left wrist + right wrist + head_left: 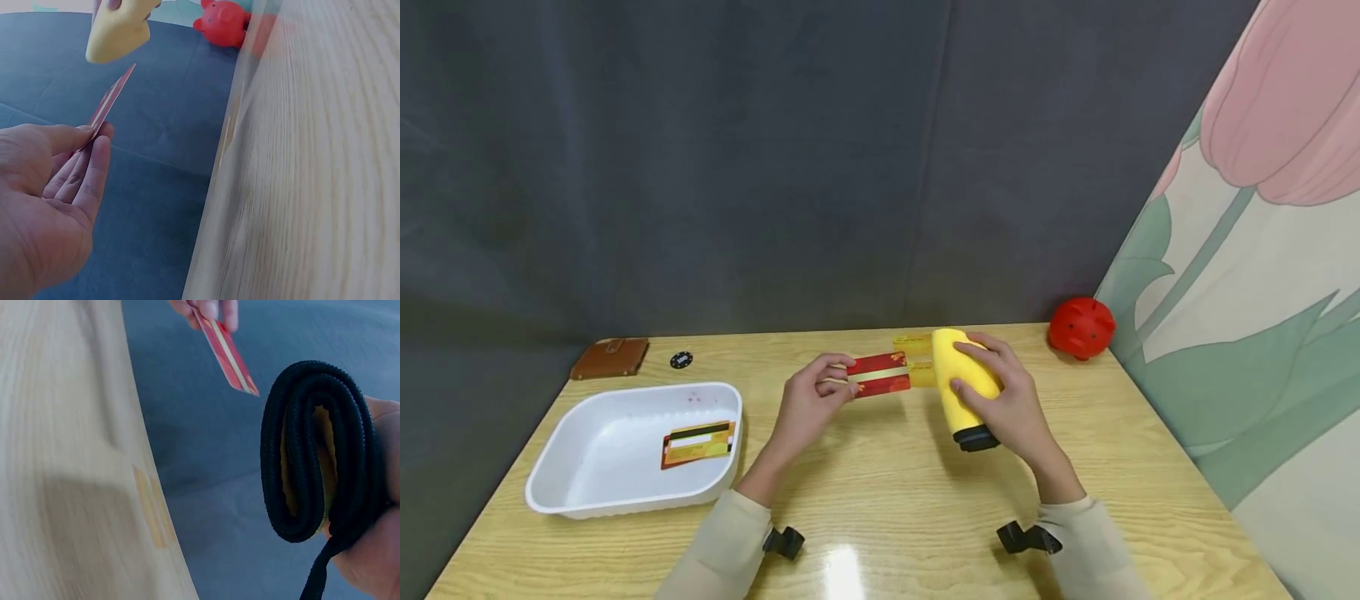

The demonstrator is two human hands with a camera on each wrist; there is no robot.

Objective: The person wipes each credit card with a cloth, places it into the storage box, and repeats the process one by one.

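Observation:
My left hand pinches a red card with a pale gold stripe between thumb and fingers, held above the table. In the left wrist view the card is seen nearly edge-on. A rolled yellow cloth with black trim is gripped in my right hand, just right of the card. From the right wrist view, its folded black edge and a loose black strap show. Two yellow cards, one farther back and one nearer, lie on the table, partly hidden behind the cloth and red card.
At the left stands a white tray holding several cards. Behind it are a brown leather wallet and a black poker chip. A red piggy bank stands at the back right by the flowered wall. A dark curtain borders the table's back.

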